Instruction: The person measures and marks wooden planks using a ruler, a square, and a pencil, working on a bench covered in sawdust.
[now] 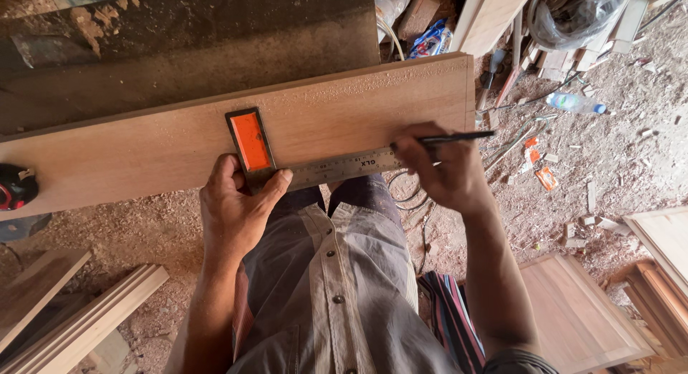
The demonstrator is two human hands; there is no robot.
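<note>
A long light wooden board (215,134) lies across the view in front of me. On it rests a try square with an orange and black handle (250,141) and a steel blade (344,166) running right along the near edge. My left hand (233,205) grips the handle's near end, thumb against the blade. My right hand (437,170) holds a black pencil (459,137), its tip at the blade's right end on the board.
A dark rough bench (179,37) lies behind the board. A red and black tape measure (14,186) sits at the far left. Sawdust, scraps, a plastic bottle (573,103) and tools litter the floor at right. Wooden panels (573,309) and mouldings (79,317) lie near my legs.
</note>
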